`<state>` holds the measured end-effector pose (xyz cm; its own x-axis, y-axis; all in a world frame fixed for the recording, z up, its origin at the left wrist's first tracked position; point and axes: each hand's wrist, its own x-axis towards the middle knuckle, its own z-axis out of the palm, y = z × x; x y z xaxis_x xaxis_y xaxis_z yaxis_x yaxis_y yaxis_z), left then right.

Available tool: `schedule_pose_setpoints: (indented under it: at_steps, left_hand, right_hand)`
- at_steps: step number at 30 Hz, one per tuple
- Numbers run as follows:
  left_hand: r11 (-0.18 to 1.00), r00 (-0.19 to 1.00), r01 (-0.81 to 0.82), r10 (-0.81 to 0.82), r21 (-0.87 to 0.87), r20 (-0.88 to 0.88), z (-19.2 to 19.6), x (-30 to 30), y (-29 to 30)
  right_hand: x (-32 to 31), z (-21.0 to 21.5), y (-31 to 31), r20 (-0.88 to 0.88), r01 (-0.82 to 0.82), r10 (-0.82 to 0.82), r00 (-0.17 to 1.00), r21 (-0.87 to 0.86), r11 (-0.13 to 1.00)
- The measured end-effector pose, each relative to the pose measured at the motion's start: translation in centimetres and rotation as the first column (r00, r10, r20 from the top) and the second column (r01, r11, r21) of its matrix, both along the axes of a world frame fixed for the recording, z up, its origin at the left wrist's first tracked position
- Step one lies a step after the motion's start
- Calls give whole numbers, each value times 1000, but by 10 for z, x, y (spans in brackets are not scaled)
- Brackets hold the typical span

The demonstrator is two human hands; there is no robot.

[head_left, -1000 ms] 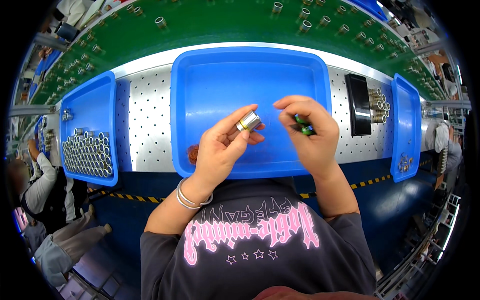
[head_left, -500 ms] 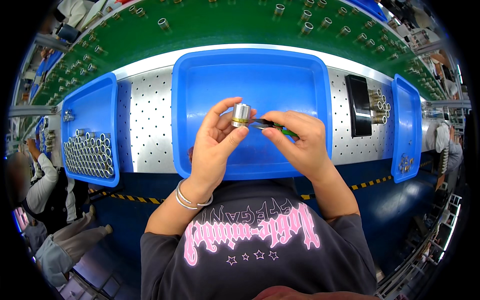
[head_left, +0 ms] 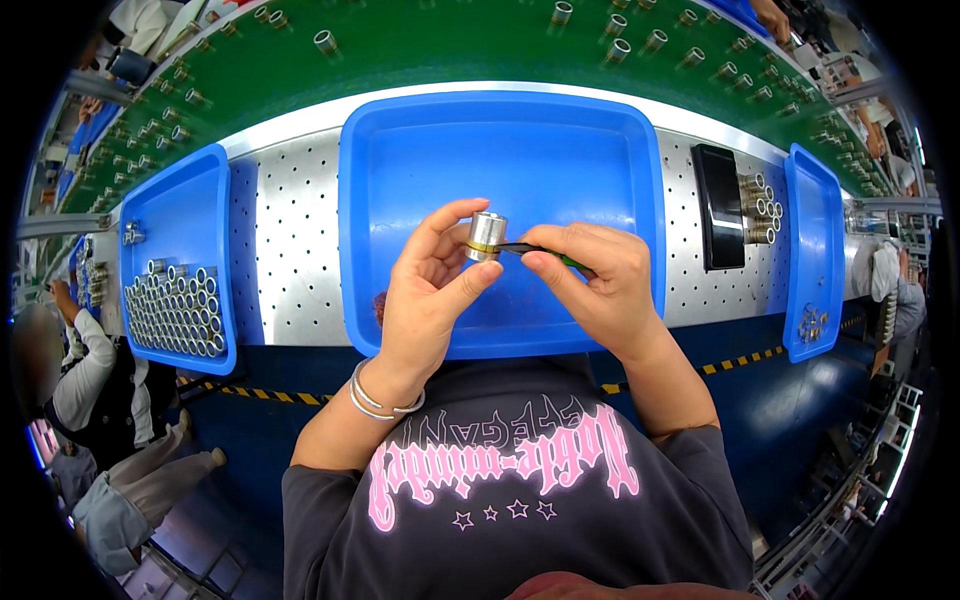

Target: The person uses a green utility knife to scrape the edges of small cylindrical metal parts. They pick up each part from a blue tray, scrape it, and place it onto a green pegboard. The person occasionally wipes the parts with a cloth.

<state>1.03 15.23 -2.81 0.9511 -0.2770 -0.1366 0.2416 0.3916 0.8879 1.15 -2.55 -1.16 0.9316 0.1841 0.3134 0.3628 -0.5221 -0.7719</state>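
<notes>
Above the large blue tray [head_left: 500, 99], my left hand [head_left: 425, 290] is closed on a short silver metal sleeve [head_left: 488, 230]. Fingers and thumb hold it upright, and a yellowish band circles its lower part. My right hand [head_left: 595, 285] pinches a slim black-and-green hand tool [head_left: 518, 247]. Its dark pointed tip reaches the sleeve's right side, level with the band. Most of its handle is hidden in my fingers, so I cannot tell its exact kind.
To the left, a blue tray [head_left: 233, 290] holds many metal sleeves in rows. On the right lie a black phone-like slab [head_left: 718, 208], several sleeves [head_left: 768, 210] and another blue tray [head_left: 832, 200] with small metal pieces. Beyond, a green conveyor [head_left: 440, 50] carries scattered sleeves.
The tool's tip, whose jaws were spread apart, now looks like one narrow point against the band. The sleeve has shifted slightly; both hands stay nearly in place.
</notes>
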Motion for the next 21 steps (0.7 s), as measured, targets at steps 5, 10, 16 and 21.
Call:
schedule_pose_setpoints:
  at_steps: [5, 10, 16, 21]
  left_hand:
    - [1000, 1000, -11, 11, -2, -16, 0, 0, 1]
    - [998, 997, -58, 56, 32, 50, -4, 1, 1]
    - [872, 890, -141, -96, 468, 446, -7, 6, 5]
    - [952, 967, 125, -180, 280, 178, 1, 5, 8]
  right_hand:
    - [-1, 1, -2, -8, 30, -30, 1000, 52, 998]
    - [-1, 13, -5, -136, 64, -63, 989, 0, 998]
    - [2, 12, 2, -281, 53, 16, 960, 239, 970]
    - [13, 9, -8, -548, 21, 365, 753, 574, 819]
